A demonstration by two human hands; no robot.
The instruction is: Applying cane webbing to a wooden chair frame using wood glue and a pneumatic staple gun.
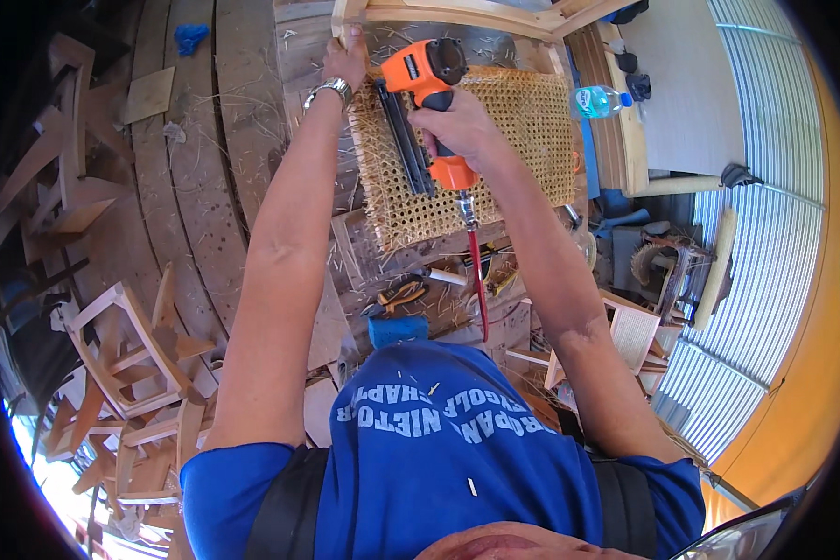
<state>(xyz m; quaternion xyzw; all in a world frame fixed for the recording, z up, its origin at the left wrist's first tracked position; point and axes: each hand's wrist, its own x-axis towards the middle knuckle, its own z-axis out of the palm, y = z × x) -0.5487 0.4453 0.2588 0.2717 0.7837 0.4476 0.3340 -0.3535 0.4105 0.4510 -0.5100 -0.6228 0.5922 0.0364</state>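
My right hand (457,126) grips the handle of an orange and black pneumatic staple gun (425,79), its nose pressed down on a sheet of woven cane (523,131). A red air hose (477,280) runs from the gun's base toward me. My left hand (345,58), with a metal watch on the wrist, holds the corner of a light wooden frame (439,14) at the far edge of the cane. The cane lies over the frame on a worn wooden workbench (215,187).
Pliers (397,294), a blue block (397,329) and small tools lie on the bench near me. A plastic water bottle (602,100) rests at the right. Unfinished wooden chair frames (126,355) are stacked at the left, more parts at right beside a corrugated metal wall (765,187).
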